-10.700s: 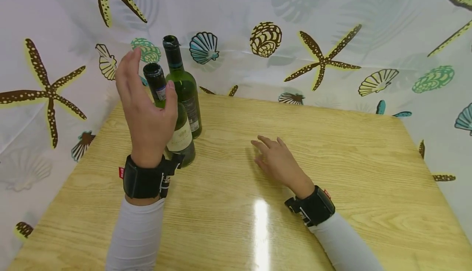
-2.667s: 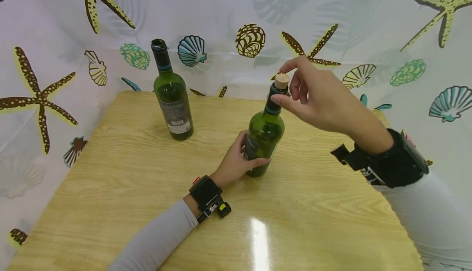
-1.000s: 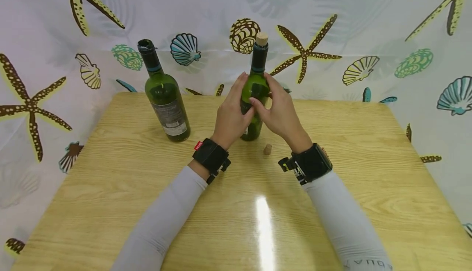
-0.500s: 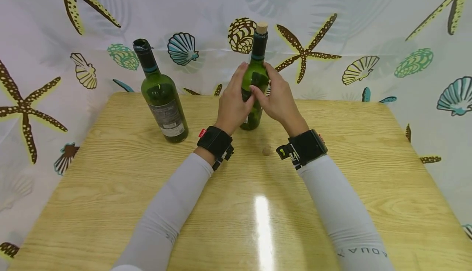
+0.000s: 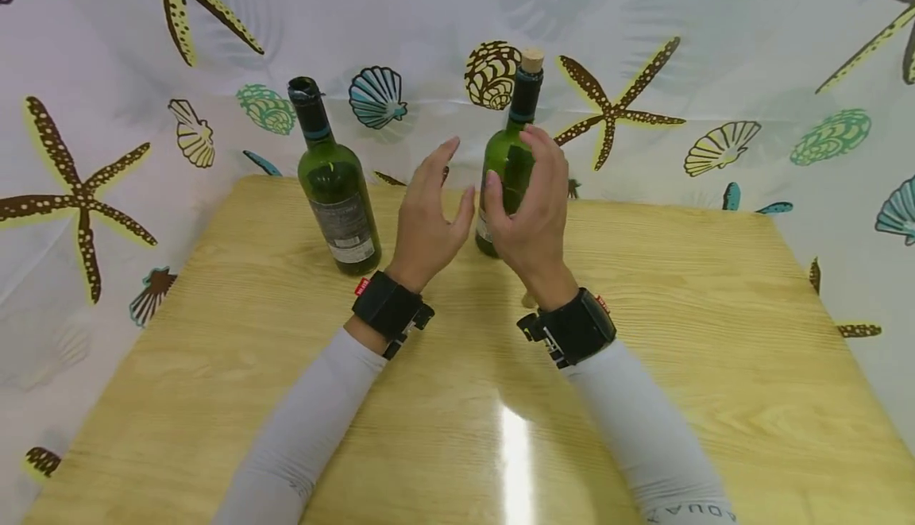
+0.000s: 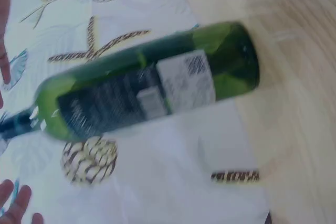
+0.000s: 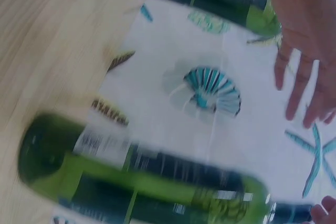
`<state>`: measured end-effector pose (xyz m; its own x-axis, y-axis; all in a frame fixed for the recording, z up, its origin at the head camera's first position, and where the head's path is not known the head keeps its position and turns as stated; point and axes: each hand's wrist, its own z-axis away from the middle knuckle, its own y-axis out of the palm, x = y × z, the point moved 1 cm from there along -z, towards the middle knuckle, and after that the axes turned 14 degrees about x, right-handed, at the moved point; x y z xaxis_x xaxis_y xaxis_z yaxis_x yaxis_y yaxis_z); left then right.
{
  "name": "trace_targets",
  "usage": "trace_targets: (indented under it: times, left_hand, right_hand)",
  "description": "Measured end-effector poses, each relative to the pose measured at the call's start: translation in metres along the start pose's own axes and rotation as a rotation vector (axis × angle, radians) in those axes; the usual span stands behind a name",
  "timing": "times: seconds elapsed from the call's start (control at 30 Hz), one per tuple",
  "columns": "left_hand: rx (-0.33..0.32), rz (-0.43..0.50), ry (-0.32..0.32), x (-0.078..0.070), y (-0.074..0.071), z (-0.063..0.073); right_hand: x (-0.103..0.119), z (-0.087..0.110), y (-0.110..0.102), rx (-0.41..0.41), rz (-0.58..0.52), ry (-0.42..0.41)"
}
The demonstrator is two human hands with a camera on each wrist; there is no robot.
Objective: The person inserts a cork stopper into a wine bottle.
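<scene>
A green wine bottle (image 5: 525, 100) stands upright at the back middle of the table, a cork (image 5: 532, 60) projecting from its mouth. My right hand (image 5: 536, 215) is in front of this bottle, fingers and thumb loosely spread and apparently off the glass. To its left my left hand (image 5: 429, 227) is raised with fingers parted, holding nothing. The same bottle (image 6: 142, 85) fills the left wrist view with no hand on it. A second, uncorked wine bottle (image 5: 339, 183) stands farther left. Behind my right wrist a loose cork (image 5: 529, 300) is mostly hidden.
Beneath everything lies a wood-grain table (image 5: 400, 430). A white curtain (image 5: 429, 25) printed with shells and starfish hangs behind the table and along its sides. Each wrist wears a black strap (image 5: 389, 306) with a small camera.
Earlier my right hand was at the cork in the bottle's mouth; then both hands held that bottle and moved it toward the back. Now both hands have come off it, the left moving leftward.
</scene>
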<state>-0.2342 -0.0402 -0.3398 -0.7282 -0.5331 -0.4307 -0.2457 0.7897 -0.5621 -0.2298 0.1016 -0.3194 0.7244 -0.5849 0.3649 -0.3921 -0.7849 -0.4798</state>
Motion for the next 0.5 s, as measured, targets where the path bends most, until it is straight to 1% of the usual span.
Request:
trace_targets:
  times: [0.03,0.07,0.13,0.2,0.27,0.3,0.33,0.37,0.4,0.43,0.5]
  left_hand:
    - [-0.066,0.011,0.022,0.001,-0.010,0.004]
    - [-0.133,0.023,0.043,0.001,-0.020,0.007]
    - [-0.265,0.032,0.074,0.004,-0.039,0.012]
    - [-0.383,0.026,0.077,0.010,-0.059,0.016]
    - [-0.459,0.006,0.037,0.012,-0.078,0.018]
    - [-0.476,0.011,0.001,0.014,-0.087,0.020]
    - [-0.474,0.027,-0.045,0.017,-0.095,0.022]
    - [-0.459,0.053,-0.094,0.021,-0.102,0.024]
    - [-0.430,0.091,-0.150,0.025,-0.108,0.027]
    - [-0.389,0.148,-0.209,0.030,-0.113,0.030]
    - [-0.280,0.305,-0.343,0.050,-0.117,0.040]
  right_hand:
    - [0.006,-0.001,0.005,-0.014,-0.031,-0.041]
    - [0.012,-0.003,0.011,-0.010,-0.059,-0.073]
    - [0.021,-0.006,0.022,0.047,-0.117,-0.100]
    - [0.028,-0.010,0.034,0.143,-0.175,-0.083]
    - [0.033,-0.014,0.049,0.257,-0.225,-0.018]
    - [0.035,-0.016,0.057,0.318,-0.250,0.027]
    - [0.037,-0.018,0.065,0.374,-0.282,0.073]
    - [0.039,-0.020,0.074,0.427,-0.310,0.121]
    - [0.040,-0.022,0.083,0.474,-0.339,0.162]
    - [0.042,-0.023,0.093,0.522,-0.363,0.196]
    - [0.045,-0.026,0.111,0.600,-0.414,0.240]
